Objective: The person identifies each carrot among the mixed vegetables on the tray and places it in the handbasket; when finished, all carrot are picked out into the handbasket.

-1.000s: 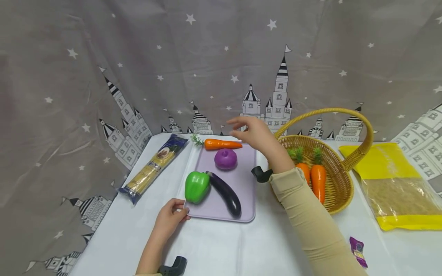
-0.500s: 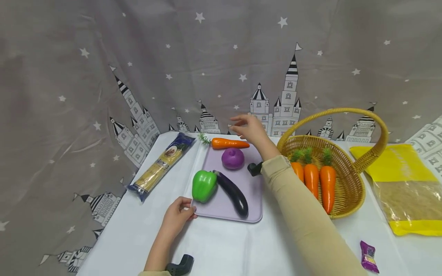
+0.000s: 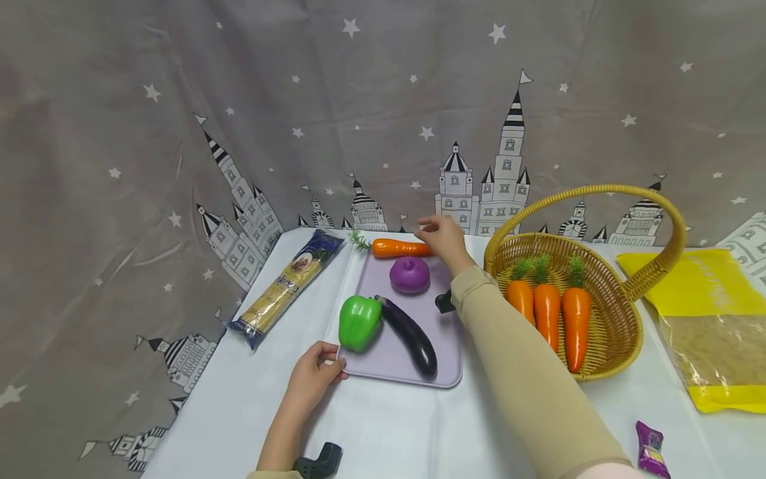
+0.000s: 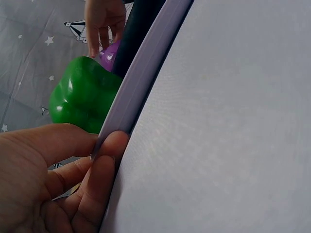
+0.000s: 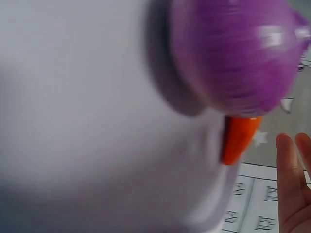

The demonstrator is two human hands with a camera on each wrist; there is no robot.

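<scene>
My left hand (image 3: 314, 376) pinches the near left corner of a lilac tray (image 3: 445, 346); in the left wrist view the thumb lies above the rim and fingers below. A green bell pepper (image 3: 359, 323), a dark eggplant (image 3: 411, 338), a purple onion (image 3: 409, 275) and an orange carrot (image 3: 399, 248) lie on the tray. The carrot lies along the far edge, its leafy top poking past the left side. By the carrot's tip, over the far right corner, is my right hand (image 3: 444, 241). Its fingers (image 5: 287, 172) look extended and hold nothing in the right wrist view.
Right of the tray stands a wicker basket (image 3: 625, 332) with a tall handle, holding several carrots (image 3: 576, 326). A yellow bag (image 3: 694, 283) lies beyond it, with a purple wrapped sweet (image 3: 651, 449) nearer. A spaghetti pack (image 3: 287, 286) lies left. A castle-print curtain (image 3: 335, 86) hangs behind.
The head view has swung left, so everything sits further right in it. My right hand has come down closer to the carrot's tip. My left hand keeps its hold on the tray corner.
</scene>
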